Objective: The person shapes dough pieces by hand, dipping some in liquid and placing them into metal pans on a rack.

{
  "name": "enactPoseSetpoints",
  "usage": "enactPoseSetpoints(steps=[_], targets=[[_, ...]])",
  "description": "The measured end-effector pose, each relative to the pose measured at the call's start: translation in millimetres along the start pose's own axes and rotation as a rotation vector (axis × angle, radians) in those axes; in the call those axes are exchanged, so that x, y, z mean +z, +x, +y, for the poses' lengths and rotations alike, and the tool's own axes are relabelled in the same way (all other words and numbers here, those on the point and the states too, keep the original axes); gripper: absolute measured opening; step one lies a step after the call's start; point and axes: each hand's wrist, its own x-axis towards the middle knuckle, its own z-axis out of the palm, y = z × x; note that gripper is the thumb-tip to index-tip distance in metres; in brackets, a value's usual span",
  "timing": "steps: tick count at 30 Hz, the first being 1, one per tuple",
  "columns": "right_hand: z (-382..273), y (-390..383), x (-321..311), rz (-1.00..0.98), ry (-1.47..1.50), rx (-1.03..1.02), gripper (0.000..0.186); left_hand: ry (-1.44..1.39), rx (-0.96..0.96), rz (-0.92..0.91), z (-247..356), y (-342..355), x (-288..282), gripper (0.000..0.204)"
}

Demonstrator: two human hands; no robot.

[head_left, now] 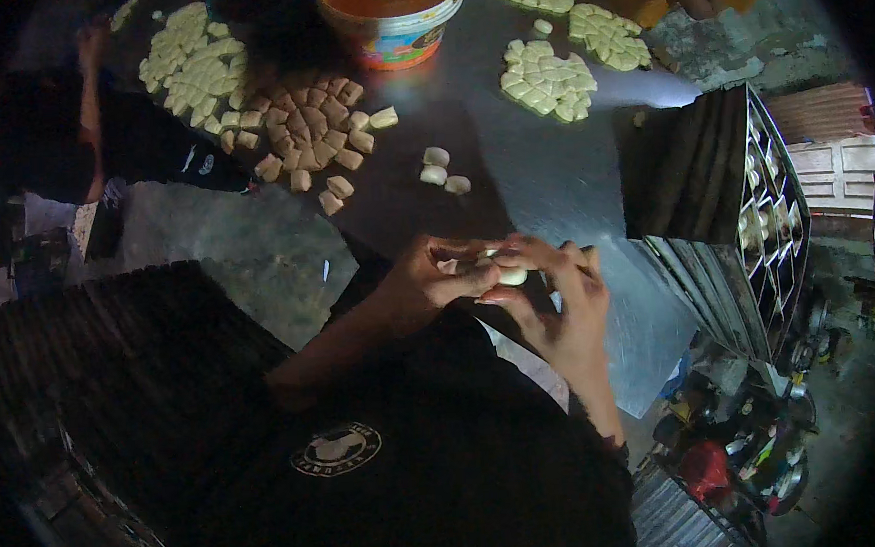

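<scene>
Fingers of the left hand (436,277) and the right hand (562,304) pinch narrowly around a small, smooth, white dough piece (514,277), held over the near edge of the grey metal worktop (562,181). Beyond lie three rounded white dough lumps (435,157). Brown cut dough chunks (309,131) cluster by the worktop's left edge; an orange-and-white plastic bucket (402,47) stands farther back, pale cut dough (548,79) to its right.

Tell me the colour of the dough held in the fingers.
The dough is creamy white, best seen in the head view.
</scene>
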Motion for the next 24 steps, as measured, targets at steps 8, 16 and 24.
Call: enactPoseSetpoints(steps=[8,16,24], targets=[[44,23,100,-0.239,0.908,0.86,0.036,0.589,0.2,0.22,-46,24,-90,0.028],[140,70,154,-0.042,0.208,0.588,0.017,0.846,0.257,0.279,-32,84,-171,0.047],[132,81,158,-0.252,0.185,0.525,0.067,1.297,0.298,-0.042,-9,121,-193,0.083]])
